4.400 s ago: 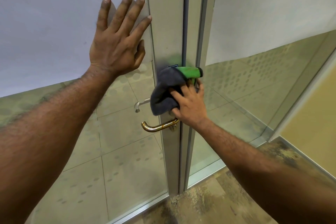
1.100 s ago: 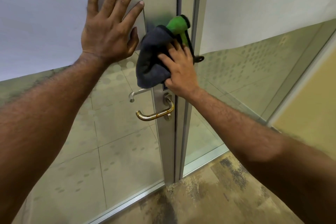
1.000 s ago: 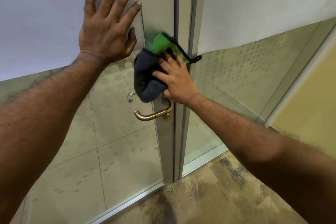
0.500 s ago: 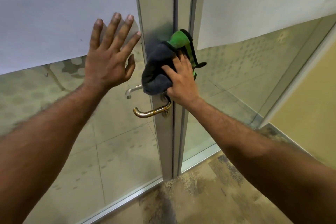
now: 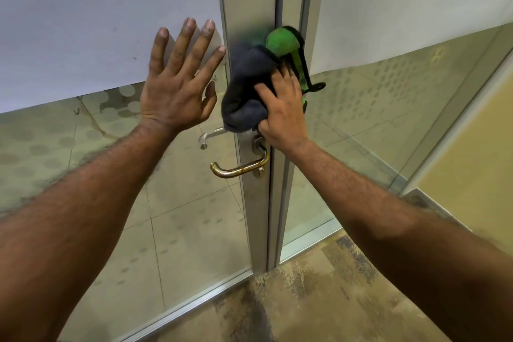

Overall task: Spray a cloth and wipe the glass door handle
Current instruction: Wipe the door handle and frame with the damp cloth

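The brass-coloured door handle (image 5: 240, 168) juts from the metal door stile (image 5: 251, 203) just below the middle of the view, a curved lever pointing toward nine o'clock from its round mount. It is bare: the cloth (image 5: 247, 89) sits above it, toward twelve o'clock, pressed against the stile and not touching the lever. The cloth is dark grey, bunched into a thick wad, with a green part (image 5: 283, 41) edged in black showing at its one o'clock side. The right hand (image 5: 283, 111) is curled over the cloth from the four o'clock side, fingers spread across the wad and gripping it firmly; the heel of the hand lies just above the handle's mount. A second, silver lever (image 5: 211, 136) shows through the glass at ten o'clock of the brass one. The left hand (image 5: 177, 86) holds nothing, palm flat and fingers splayed wide on the glass door (image 5: 111, 22), at nine o'clock of the cloth and just beside it. Mottled brown floor (image 5: 319, 300) fills the six o'clock edge
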The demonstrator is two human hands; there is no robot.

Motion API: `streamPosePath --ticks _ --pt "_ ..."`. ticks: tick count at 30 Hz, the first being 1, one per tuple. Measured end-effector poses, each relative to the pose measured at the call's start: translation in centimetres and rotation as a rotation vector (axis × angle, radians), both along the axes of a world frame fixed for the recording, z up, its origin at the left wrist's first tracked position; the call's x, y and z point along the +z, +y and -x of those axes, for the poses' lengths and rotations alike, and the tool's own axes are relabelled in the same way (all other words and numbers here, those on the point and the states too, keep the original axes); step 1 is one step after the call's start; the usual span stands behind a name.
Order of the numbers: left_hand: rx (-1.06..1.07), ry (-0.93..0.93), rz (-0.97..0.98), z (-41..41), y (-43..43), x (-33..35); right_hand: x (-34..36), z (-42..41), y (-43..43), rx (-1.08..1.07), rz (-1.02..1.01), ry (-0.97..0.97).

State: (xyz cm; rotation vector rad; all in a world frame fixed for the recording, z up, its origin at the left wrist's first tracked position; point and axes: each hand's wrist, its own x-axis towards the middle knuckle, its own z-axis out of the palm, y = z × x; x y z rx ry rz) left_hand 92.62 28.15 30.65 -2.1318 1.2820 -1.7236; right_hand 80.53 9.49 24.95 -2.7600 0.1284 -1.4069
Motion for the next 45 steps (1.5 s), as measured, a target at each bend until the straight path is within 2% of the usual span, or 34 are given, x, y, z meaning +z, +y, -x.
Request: streamPosePath --ticks 3,7,9,11,14,19,22,24,28,30,31,34,37,42,45 --pt "-0.034 -0.024 0.023 0.1 -0.1 0.0 -0.1 -0.3 0.7 0.103 0.094 0.012" --pt "-0.011 0.008 -0.008 0.1 0.1 0.0 -1.9 1.9 -1.4 0.189 0.368 0.300" --pt "0.002 0.021 -0.013 0.1 0.1 0.0 -2.9 3.2 -2.8 0.154 0.302 0.342" --pt "0.009 0.030 -0.015 0.2 0.1 0.0 -3.6 4.3 -3.9 0.179 0.059 0.261" --pt "0.010 0.040 -0.021 0.1 0.0 0.0 -4.1 5.5 -4.0 0.328 -0.437 0.120" --pt "0.009 0.040 -0.015 -0.1 0.0 0.0 -4.8 7.7 -2.5 0.399 -1.390 -0.233" --pt "0.015 0.033 -0.017 -0.2 -0.1 -0.1 -6.2 9.1 -3.6 0.429 -1.951 -0.234" --pt "0.011 0.025 -0.017 -0.3 -0.1 -0.2 -7.4 10.2 -3.8 0.425 -2.145 -0.221" --pt "0.012 0.023 -0.009 -0.4 -0.1 -0.3 -9.7 11.5 -3.0 0.311 -2.247 -0.390" --pt "0.016 0.022 -0.009 -0.4 -0.2 -0.2 -10.0 11.1 -2.6 0.437 -2.389 -0.600" --pt "0.018 0.022 -0.009 -0.4 -0.2 -0.3 -10.0 10.8 -2.2 0.472 -2.421 -0.625" --pt "0.025 0.022 -0.010 -0.4 -0.2 -0.2 -10.6 10.1 -1.4 0.554 -2.383 -0.478" --pt "0.021 0.037 -0.015 -0.4 -0.2 -0.2 -11.3 9.3 -0.8 0.460 -2.289 -0.325" --pt "0.023 0.056 -0.024 -0.4 -0.2 -0.2 -10.5 5.9 1.6 0.420 -2.261 -0.253" --pt "0.019 0.052 -0.022 -0.4 -0.2 -0.2 -9.9 4.3 3.2 0.492 -2.256 -0.252"
